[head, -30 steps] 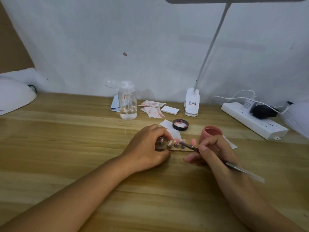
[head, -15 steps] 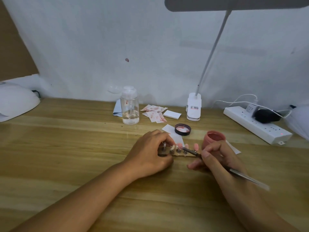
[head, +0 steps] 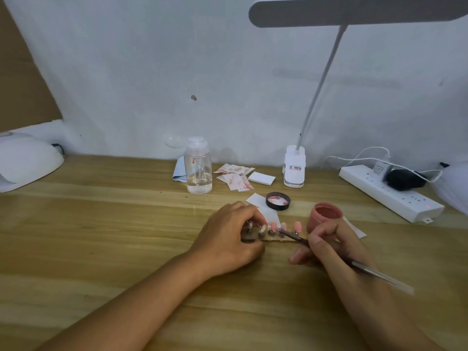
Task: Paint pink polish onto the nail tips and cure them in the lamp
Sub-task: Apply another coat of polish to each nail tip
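Your left hand (head: 228, 236) hides the left end of the nail-tip holder (head: 273, 239). The brush (head: 296, 237) blurs out at its right end; its bristles are too small to read. Frame edges crop the curing lamp (head: 27, 158), left, and the desk lamp head (head: 342, 11), top.

Dim, soft overhead light, wide-angle bowed edges (brush end (head: 395, 281) blurred)

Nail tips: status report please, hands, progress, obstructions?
Left hand grips holder. Right hand holds brush at nail tips; three look pink. Open polish pot close behind right hand.
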A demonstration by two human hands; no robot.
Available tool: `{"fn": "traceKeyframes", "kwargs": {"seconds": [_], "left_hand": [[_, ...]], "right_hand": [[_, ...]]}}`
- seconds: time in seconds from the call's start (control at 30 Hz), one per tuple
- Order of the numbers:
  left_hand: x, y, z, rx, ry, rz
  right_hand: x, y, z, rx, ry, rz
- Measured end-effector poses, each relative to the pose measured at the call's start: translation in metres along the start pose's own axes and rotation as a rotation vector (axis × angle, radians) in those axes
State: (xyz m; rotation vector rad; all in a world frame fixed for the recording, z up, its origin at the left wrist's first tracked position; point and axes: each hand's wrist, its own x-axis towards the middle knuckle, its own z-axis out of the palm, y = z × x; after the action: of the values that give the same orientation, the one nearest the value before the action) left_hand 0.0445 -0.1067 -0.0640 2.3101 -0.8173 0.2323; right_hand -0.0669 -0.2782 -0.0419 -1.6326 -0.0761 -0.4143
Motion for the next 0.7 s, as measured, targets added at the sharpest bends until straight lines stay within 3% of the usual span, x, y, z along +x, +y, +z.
{"fn": "traceKeyframes", "kwargs": {"seconds": [0.43,0.7], "left_hand": [[0.001,-0.006,-0.004,-0.003,0.111,-0.172],[0.007,-0.013,-0.014,-0.145,0.05,-0.184]], "right_hand": [[-0.003,-0.001,-0.001,-0.008,0.049,-0.088],[0.001,-0.004,-0.008,0.02,0.232,-0.167]]}}
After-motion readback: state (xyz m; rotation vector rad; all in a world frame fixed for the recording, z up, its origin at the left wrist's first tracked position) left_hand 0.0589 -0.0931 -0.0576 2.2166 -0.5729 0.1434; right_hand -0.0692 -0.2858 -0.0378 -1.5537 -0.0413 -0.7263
